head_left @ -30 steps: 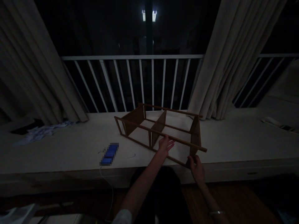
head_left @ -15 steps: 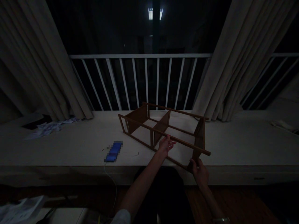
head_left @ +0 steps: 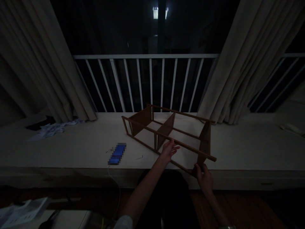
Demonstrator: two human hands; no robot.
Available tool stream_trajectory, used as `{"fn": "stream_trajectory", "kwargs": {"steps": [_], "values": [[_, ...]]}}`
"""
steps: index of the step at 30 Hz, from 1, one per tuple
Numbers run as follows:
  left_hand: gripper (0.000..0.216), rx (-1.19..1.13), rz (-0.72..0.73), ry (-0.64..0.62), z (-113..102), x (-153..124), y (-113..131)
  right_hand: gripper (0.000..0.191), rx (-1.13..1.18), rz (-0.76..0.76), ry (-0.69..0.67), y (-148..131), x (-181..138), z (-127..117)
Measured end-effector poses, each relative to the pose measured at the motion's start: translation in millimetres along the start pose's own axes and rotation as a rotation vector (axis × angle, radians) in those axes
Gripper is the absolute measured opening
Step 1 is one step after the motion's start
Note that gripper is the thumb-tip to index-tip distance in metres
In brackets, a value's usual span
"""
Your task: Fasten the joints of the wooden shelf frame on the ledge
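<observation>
A brown wooden shelf frame point(head_left: 164, 125) lies on its side on a pale ledge, its panels standing upright between long rails. My left hand point(head_left: 168, 150) is at the near upper rail, thumb against it and the other fingers loosely spread beneath. At the frame's right end, my right hand point(head_left: 204, 178) grips the lower corner of the end panel, thumb on the near face and its other fingers partly hidden. Left of the frame lies a small L-shaped metal piece point(head_left: 139, 157), resembling a hex key.
A blurred-out blue phone-like device point(head_left: 117, 154) with a white cable point(head_left: 116, 183) lies on the ledge point(head_left: 250, 146). Crumpled papers point(head_left: 51, 128) are at the left. Behind stand a white railing point(head_left: 145, 56) and curtains point(head_left: 228, 79). A white plastic tray point(head_left: 28, 211) sits lower left.
The whole view has shifted slightly, so things appear a little further right. Both hands keep their places on the shelf frame.
</observation>
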State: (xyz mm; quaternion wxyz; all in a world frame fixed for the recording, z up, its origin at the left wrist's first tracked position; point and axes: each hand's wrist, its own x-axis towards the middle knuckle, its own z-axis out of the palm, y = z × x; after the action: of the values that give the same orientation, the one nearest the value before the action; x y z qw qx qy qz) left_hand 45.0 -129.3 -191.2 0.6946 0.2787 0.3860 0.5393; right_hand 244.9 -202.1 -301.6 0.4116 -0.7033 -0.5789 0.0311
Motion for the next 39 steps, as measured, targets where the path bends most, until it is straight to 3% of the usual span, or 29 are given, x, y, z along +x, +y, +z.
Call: {"fn": "stream_trajectory", "kwargs": {"steps": [6,10,14,19,23,27,33,39], "values": [[0.037,0.015,-0.006,-0.133,-11,-5,8,0.053,0.093,0.042,-0.019,-3,-1,-1],[0.037,0.175,0.035,-0.187,-33,-13,4,0.052,0.185,0.079,-0.036,-3,-1,-4],[0.032,0.487,0.079,0.079,-85,-9,-13,0.049,0.351,0.094,-0.022,-5,-3,-7],[0.021,1.061,0.469,0.534,-180,-4,-34,0.049,0.484,0.108,0.127,-6,-27,-8],[0.016,1.38,0.634,0.606,-232,-10,-44,0.043,0.545,0.226,0.178,-2,-60,-2],[0.017,1.47,0.701,0.617,-244,-8,-47,0.043,0.559,0.207,0.011,-9,-86,11],[0.021,1.436,0.654,0.717,-252,3,-44,0.03,0.508,-0.071,-0.305,-45,-92,32],[0.013,1.527,0.475,0.719,-252,6,-38,0.023,0.416,-0.279,-0.503,-67,-86,53]]}}
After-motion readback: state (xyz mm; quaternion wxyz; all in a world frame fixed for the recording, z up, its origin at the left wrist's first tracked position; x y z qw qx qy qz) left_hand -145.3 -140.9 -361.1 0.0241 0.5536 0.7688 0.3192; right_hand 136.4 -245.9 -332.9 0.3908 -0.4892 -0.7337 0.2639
